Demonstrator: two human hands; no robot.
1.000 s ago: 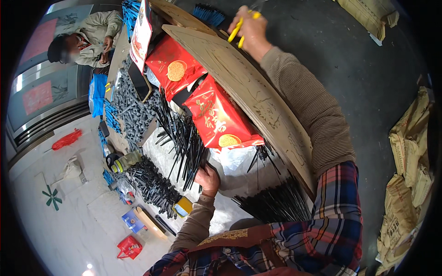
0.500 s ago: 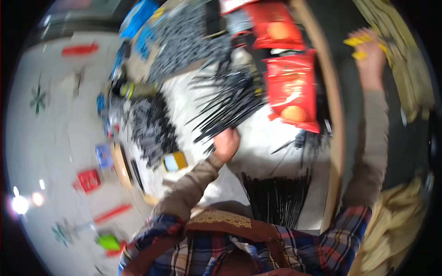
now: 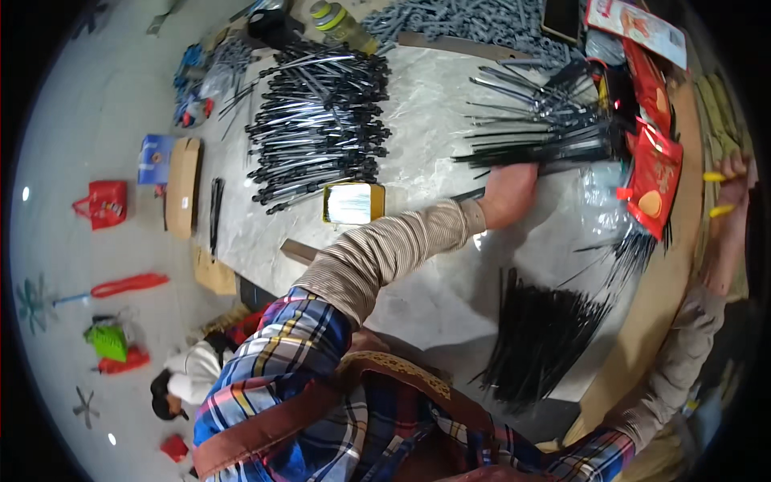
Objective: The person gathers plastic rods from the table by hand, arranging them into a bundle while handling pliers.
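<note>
My left hand (image 3: pixel 510 195) is closed at the near edge of a loose bunch of black cable ties (image 3: pixel 554 120) on the table. One dark tie pokes out to the left of the fist; the fingertips are hidden underneath. My right hand (image 3: pixel 731 183) reaches past the table's right edge, at the picture's rim. Yellow coverings show on two of its fingers, which are apart, and I see nothing held in it. A neat stack of black ties (image 3: pixel 546 337) lies in front of me. To the left is a larger heap of black ties with heads (image 3: pixel 321 120).
A yellow-rimmed box (image 3: pixel 353 203) stands below the left heap. Grey plastic pieces (image 3: pixel 474 24) cover the far side, near a capped bottle (image 3: pixel 341 24). Red packets (image 3: pixel 654 181) and clear plastic lie by the wooden table edge (image 3: pixel 683 233). Another person (image 3: pixel 189 373) is at lower left.
The view has swung, so the table and both hands appear farther right. My left hand stays by the same bunch; my right hand stays beyond the table edge.
</note>
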